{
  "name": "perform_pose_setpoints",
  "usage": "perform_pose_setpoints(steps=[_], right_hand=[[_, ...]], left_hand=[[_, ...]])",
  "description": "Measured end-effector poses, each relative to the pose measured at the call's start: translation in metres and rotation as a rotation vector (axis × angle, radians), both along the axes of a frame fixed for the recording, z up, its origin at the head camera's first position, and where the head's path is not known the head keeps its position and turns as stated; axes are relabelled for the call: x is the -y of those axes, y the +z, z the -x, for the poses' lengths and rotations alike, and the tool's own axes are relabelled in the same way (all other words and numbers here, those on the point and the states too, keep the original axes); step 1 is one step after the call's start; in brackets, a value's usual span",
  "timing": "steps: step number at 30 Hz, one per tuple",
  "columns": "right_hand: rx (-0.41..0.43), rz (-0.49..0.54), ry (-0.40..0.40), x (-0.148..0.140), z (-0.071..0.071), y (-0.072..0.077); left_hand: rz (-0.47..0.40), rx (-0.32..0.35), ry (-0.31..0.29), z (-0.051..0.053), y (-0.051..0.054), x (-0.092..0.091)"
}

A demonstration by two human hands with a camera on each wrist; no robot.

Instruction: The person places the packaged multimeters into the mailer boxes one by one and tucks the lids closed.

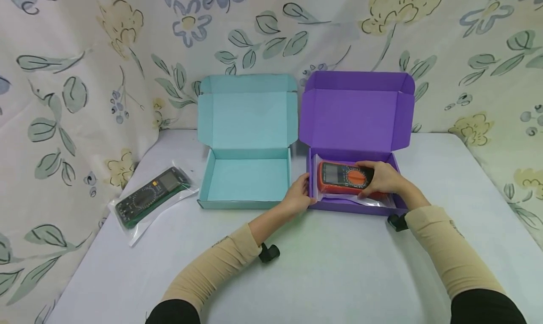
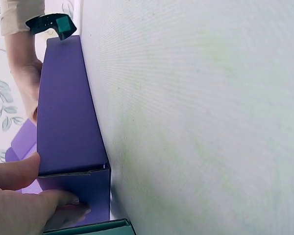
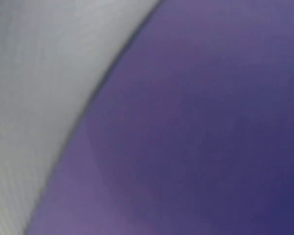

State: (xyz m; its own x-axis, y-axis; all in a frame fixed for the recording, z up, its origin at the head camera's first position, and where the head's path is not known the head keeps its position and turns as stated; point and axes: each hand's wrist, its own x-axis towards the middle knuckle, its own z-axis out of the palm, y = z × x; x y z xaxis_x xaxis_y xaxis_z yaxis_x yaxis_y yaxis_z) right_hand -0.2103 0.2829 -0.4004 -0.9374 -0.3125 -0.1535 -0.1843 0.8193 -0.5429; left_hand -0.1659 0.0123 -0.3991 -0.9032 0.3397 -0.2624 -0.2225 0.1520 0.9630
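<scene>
A red multimeter (image 1: 339, 178) with an orange dial lies in the open purple box (image 1: 356, 206), over a clear plastic bag (image 1: 379, 200). My right hand (image 1: 383, 178) grips the multimeter's right end, thumb at the front and fingers at the back. With my left hand (image 1: 298, 195) I pinch the left wall of the purple box near its front corner. In the left wrist view, thumb and fingers of the left hand (image 2: 19, 203) stand on either side of that wall. The right wrist view holds only the blurred purple box wall (image 3: 196, 122) and tabletop.
An open teal box (image 1: 246, 204) stands just left of the purple one, lid raised. Further left, a dark multimeter with green edges (image 1: 152, 196) lies in a clear bag on the white table (image 1: 339, 267). A flowered cloth (image 1: 263, 27) hangs behind.
</scene>
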Motion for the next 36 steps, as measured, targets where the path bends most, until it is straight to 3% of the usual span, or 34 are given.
perform_pose_setpoints(steps=[20,24,30,36], right_hand=[[0.012,-0.040,0.113,0.000,-0.009,0.015],[0.030,0.048,0.069,-0.010,-0.013,0.025],[0.078,0.227,-0.126,-0.025,-0.016,0.044],[0.017,0.469,-0.249,-0.037,-0.019,0.057]], left_hand=[[-0.017,0.007,0.002,-0.001,-0.001,-0.001],[-0.020,0.005,0.002,0.001,-0.003,-0.001],[-0.010,-0.011,-0.011,0.003,-0.001,-0.001],[0.005,0.011,-0.012,0.004,0.004,0.000]])
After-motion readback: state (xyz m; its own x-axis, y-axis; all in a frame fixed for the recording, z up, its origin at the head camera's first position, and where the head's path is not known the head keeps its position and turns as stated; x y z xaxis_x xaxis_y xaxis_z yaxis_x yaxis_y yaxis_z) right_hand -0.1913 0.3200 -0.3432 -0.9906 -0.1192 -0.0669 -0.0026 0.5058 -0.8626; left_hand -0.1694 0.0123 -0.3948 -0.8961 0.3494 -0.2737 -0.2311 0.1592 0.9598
